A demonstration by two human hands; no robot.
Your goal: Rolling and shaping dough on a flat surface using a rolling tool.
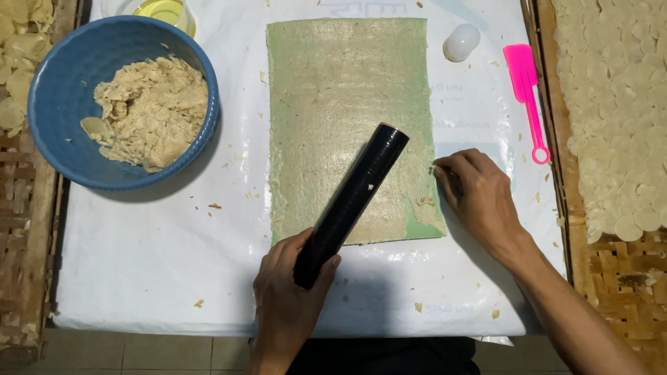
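A green rectangular mat (347, 90) lies on the white sheet, thinly coated with pale dough. A black cylindrical roller (354, 198) rests slanted across the mat's lower part. My left hand (288, 298) grips the roller's near end. My right hand (479, 198) rests at the mat's right edge, its fingertips pinching the edge of the dough layer there.
A blue bowl (52, 104) with dough scraps sits at the upper left. A pink plastic scraper (524, 90) and a small white round lid (461, 42) lie at the upper right. Woven trays with thin round crackers (618, 104) flank the white sheet (153, 257).
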